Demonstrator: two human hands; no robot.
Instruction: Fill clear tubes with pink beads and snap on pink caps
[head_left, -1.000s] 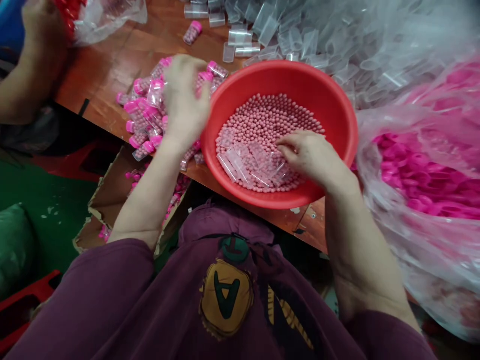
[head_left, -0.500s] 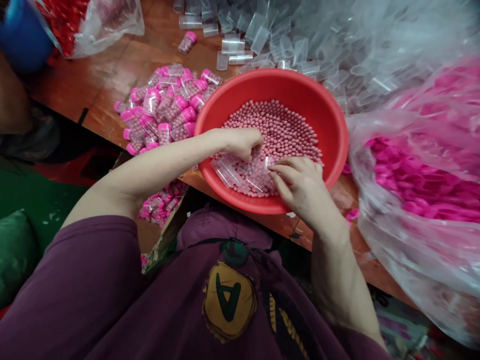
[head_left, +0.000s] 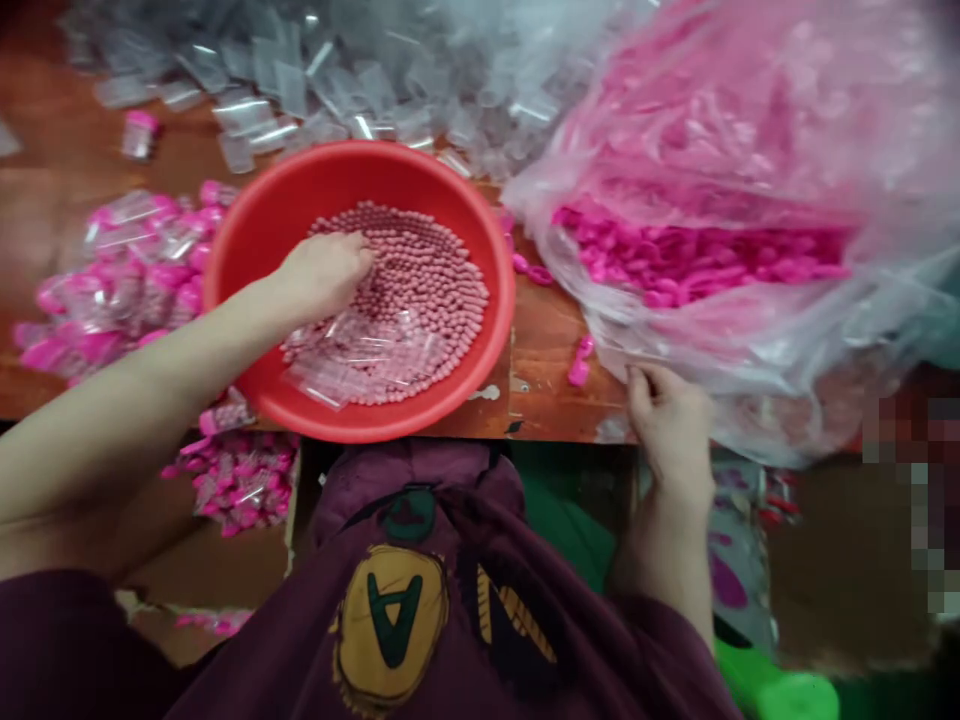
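A red basin (head_left: 495, 340) holds pink beads (head_left: 427, 280), with several clear plastic tubes (head_left: 322, 380) lying on them at the near side. My left hand (head_left: 326, 275) reaches into the basin, its fingers curled down at the beads; whatever lies inside them is hidden. To the right, my right hand (head_left: 675, 415) is closed at the near edge of a clear plastic bag (head_left: 645, 330), thumb and forefinger pinching its film. Bright pink caps (head_left: 690, 265) fill the bag's opening.
Left of the basin lies a heap of bead-filled, pink-capped tubes (head_left: 112, 280). More fill a cardboard box (head_left: 244, 480) below the table edge. Empty clear tubes (head_left: 300, 75) are piled at the back. Loose pink caps (head_left: 580, 360) lie between basin and bag.
My right hand has left the basin and moved right to the bag's edge. The left hand stays in the basin, over the beads. The view has swung right.
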